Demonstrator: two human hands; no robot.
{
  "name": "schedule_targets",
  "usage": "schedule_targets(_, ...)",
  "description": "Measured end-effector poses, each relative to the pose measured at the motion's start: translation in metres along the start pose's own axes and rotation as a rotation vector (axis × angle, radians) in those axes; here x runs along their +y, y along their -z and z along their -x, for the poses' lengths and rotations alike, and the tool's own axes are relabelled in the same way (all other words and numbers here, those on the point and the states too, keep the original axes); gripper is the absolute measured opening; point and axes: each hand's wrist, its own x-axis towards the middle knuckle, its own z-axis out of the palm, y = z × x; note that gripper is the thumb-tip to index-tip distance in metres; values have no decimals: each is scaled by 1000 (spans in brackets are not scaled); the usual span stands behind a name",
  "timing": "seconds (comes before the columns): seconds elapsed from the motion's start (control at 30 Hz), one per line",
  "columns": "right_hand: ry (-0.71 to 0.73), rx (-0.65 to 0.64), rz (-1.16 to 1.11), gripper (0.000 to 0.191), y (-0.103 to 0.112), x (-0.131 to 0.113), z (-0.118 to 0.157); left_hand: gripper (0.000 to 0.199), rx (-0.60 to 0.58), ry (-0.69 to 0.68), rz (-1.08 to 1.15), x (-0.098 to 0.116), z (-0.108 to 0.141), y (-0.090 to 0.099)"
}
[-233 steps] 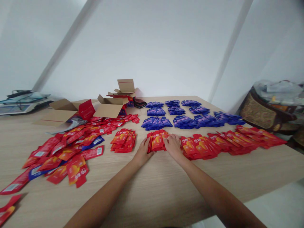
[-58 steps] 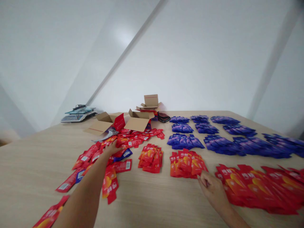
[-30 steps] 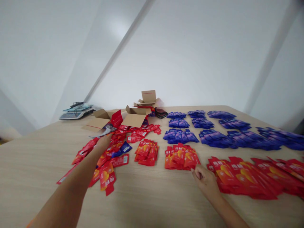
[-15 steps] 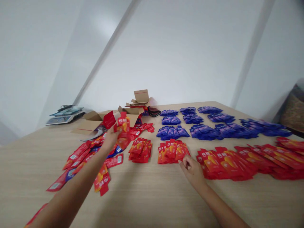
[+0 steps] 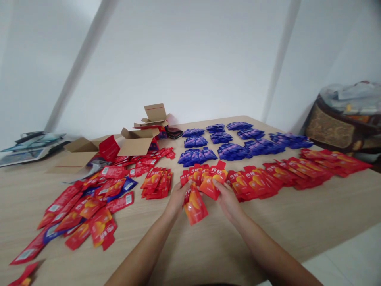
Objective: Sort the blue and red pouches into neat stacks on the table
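My left hand (image 5: 177, 198) is closed on a red pouch (image 5: 195, 207) with orange fruit printed on it, its lower end tilted toward me. My right hand (image 5: 228, 198) pinches another red pouch (image 5: 213, 182) by its right edge, just beside the first. Behind both hands lies a small group of red pouches (image 5: 195, 171), partly hidden by the held ones. To the left sits a neat stack of red pouches (image 5: 156, 183). A long overlapping row of red pouches (image 5: 256, 182) begins right of my right hand.
A loose heap of red and blue pouches (image 5: 89, 206) covers the left side. Open cardboard boxes (image 5: 138, 145) stand behind it. Bundles of blue pouches (image 5: 198, 156) fill the back right. A patterned bag (image 5: 331, 123) is at the far right, a scale-like device (image 5: 26, 151) far left.
My left hand has come from the heap to the centre with its red pouch. My right hand has taken hold of a red pouch. The view has turned to the right.
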Motion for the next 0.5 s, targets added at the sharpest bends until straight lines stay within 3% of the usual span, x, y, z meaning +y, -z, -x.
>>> schedule_targets(0.17, -252, -187, 108, 42, -1, 1, 15, 34, 29, -23, -45, 1, -8, 2)
schedule_targets(0.27, -265, -278, 128, 47, -4, 17, 24, 39, 31, -61, -75, -8, -5, -5)
schedule_targets(0.37, -262, -290, 127, 49, -4, 30, 29, 45, 21, -138, -218, -14, -2, -8)
schedule_targets(0.43, -305, -321, 144, 45, -4, 34, 31, 47, -14, -205, -365, -8, -7, 2)
schedule_targets(0.5, -344, -353, 143, 41, -2, 34, 32, 47, 17, -317, -477, 10, -22, 26)
